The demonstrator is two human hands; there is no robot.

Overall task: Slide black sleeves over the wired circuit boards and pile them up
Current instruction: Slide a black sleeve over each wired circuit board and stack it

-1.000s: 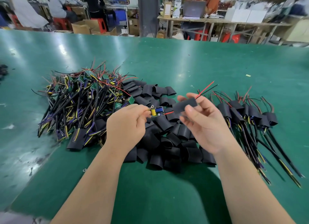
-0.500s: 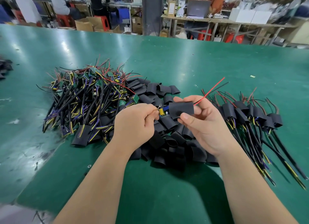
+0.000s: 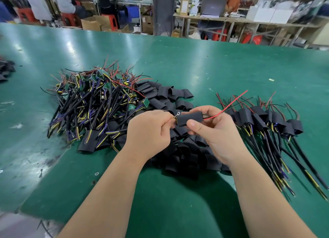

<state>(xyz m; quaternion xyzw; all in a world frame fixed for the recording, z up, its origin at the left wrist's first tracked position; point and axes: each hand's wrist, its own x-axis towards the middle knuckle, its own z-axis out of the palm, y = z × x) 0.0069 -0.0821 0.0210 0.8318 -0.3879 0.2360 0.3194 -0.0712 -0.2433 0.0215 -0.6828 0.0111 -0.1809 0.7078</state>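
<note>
My right hand [image 3: 211,132] pinches a black sleeve [image 3: 189,119] that covers a circuit board; a red wire [image 3: 229,105] and a black one stick out of its right end. My left hand [image 3: 149,132] grips the board's left end, where a small ring terminal [image 3: 177,114] and yellow wires show. A heap of bare wired boards [image 3: 94,102] lies at the left. Loose empty sleeves [image 3: 179,154] lie under my hands. Sleeved boards [image 3: 267,120] are piled at the right.
The work lies on a green table [image 3: 213,68]. A few more black sleeves [image 3: 5,70] sit at the far left edge. Behind the table are people on red stools, cardboard boxes, a pillar and a bench with a laptop.
The sleeve has slid left along the board, so the blue and yellow parts seen before are now covered. Both hands have stayed close together above the sleeve heap.
</note>
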